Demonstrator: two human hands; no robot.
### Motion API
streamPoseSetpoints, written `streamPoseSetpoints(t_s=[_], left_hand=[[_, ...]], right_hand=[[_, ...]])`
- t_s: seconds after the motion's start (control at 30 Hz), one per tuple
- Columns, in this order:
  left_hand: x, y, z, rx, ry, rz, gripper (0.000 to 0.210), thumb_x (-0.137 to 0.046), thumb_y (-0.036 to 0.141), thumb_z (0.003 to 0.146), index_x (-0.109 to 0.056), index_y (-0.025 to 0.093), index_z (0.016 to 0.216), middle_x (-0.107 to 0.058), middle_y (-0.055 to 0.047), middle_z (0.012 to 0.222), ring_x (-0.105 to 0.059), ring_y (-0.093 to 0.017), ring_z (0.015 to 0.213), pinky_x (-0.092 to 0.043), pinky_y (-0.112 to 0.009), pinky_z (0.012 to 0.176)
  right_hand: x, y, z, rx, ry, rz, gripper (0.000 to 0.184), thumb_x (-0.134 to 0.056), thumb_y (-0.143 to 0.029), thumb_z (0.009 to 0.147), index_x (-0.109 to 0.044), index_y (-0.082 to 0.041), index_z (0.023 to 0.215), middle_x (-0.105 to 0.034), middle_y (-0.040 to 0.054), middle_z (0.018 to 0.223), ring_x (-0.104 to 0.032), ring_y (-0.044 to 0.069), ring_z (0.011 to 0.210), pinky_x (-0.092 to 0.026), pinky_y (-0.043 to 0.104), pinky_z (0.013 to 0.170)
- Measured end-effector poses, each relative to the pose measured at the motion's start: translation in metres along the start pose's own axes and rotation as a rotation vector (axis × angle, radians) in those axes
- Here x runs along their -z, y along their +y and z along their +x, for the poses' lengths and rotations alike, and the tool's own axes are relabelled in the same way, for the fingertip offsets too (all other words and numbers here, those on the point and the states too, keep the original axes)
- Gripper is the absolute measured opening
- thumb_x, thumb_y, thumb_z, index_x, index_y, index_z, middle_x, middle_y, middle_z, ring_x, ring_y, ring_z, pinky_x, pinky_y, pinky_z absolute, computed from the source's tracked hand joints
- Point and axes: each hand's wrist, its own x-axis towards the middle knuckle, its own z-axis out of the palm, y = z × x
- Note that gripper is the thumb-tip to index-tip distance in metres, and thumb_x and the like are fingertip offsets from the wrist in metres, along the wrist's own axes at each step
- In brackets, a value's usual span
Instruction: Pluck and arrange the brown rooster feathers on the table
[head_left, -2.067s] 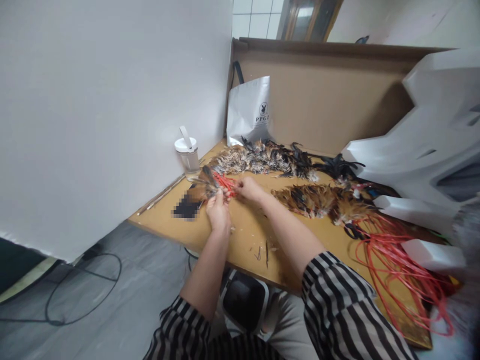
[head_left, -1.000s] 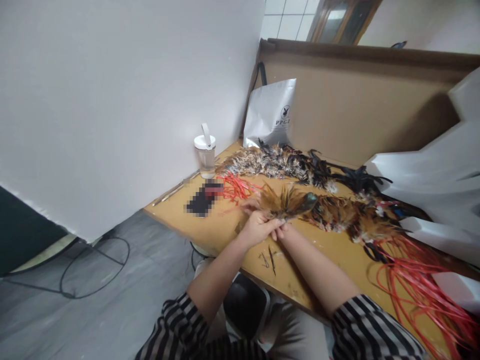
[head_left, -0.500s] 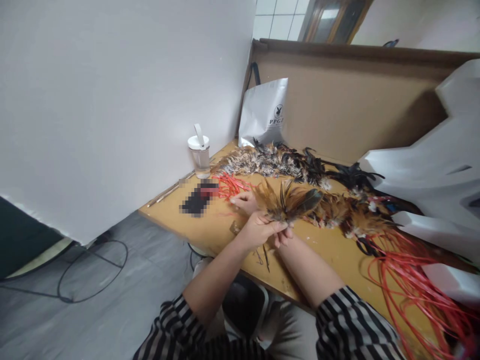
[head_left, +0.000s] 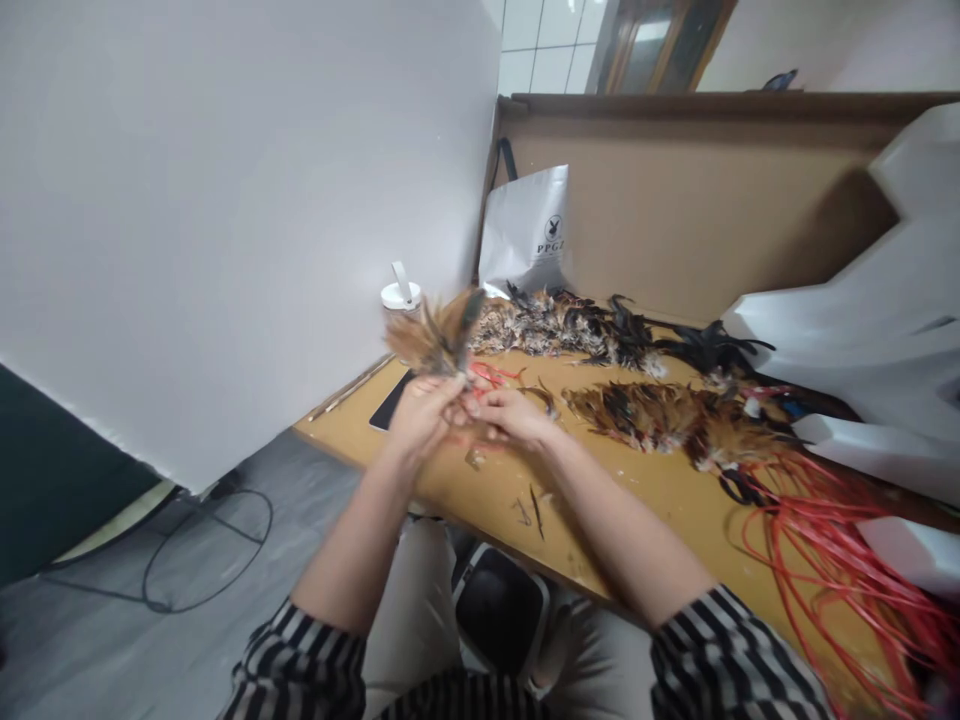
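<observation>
Yellowish table (head_left: 480,490) kinda boxed in by a big white panel (head_left: 247,180) on the left and a brown board (head_left: 697,200) behind. Gray floor (head_left: 202,660) below, white wall tiles (head_left: 517,72) and some wooden frame (head_left: 666,62) up top.

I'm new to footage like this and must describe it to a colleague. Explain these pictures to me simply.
There is no machine here: you see a person's own two bare hands. Every picture comes from one camera worn on the head, looking forward and down. On the table lie a far row of feathers and a nearer row of brown feathers, with a tangle of red strands on the right. A silver bag stands at the back. The left hand holds a feather bunch; the right hand works close to its base, too blurred to tell what it pinches.
</observation>
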Motion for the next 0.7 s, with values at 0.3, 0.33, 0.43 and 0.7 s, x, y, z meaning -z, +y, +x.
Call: streamPoseSetpoints(t_s=[0.3,0.33,0.43,0.7], left_hand=[[-0.025,-0.033,0.021,0.33,-0.258,0.054,0.016,-0.068,0.023,0.064,-0.068,0.009,0.072,-0.063,-0.019,0.101,-0.056,-0.008,0.053,-0.035,-0.014,0.039],[-0.033,-0.041,0.024,0.363,-0.307,0.062,0.016,-0.068,0.023,0.065,-0.069,0.009,0.073,-0.062,-0.019,0.102,-0.057,-0.008,0.054,-0.036,-0.014,0.039],[-0.051,-0.063,0.033,0.444,-0.415,0.086,0.017,-0.068,0.024,0.065,-0.069,0.008,0.072,-0.063,-0.02,0.101,-0.058,-0.009,0.055,-0.038,-0.014,0.041],[-0.05,-0.11,0.048,0.693,-0.555,0.173,0.02,-0.07,0.025,0.063,-0.069,0.008,0.075,-0.067,-0.017,0.073,-0.063,-0.015,0.057,-0.048,-0.019,0.049]], right_hand=[[0.082,0.03,-0.104,-0.08,-0.113,0.151,0.028,-0.066,-0.035,0.067,-0.055,-0.011,0.076,-0.066,0.0054,0.072,-0.05,0.005,0.041,-0.034,0.016,0.036],[0.085,0.033,-0.109,-0.086,-0.133,0.135,0.028,-0.066,-0.035,0.067,-0.055,-0.011,0.078,-0.065,0.005,0.07,-0.051,0.005,0.042,-0.035,0.016,0.037],[0.089,0.036,-0.118,-0.092,-0.197,0.088,0.03,-0.065,-0.036,0.067,-0.057,-0.011,0.082,-0.063,0.0032,0.066,-0.052,0.006,0.044,-0.038,0.017,0.042],[0.1,0.042,-0.124,-0.058,-0.069,0.012,0.034,-0.061,-0.04,0.07,-0.062,-0.01,0.087,-0.058,-0.0001,0.061,-0.041,0.003,0.041,-0.03,0.017,0.039]])
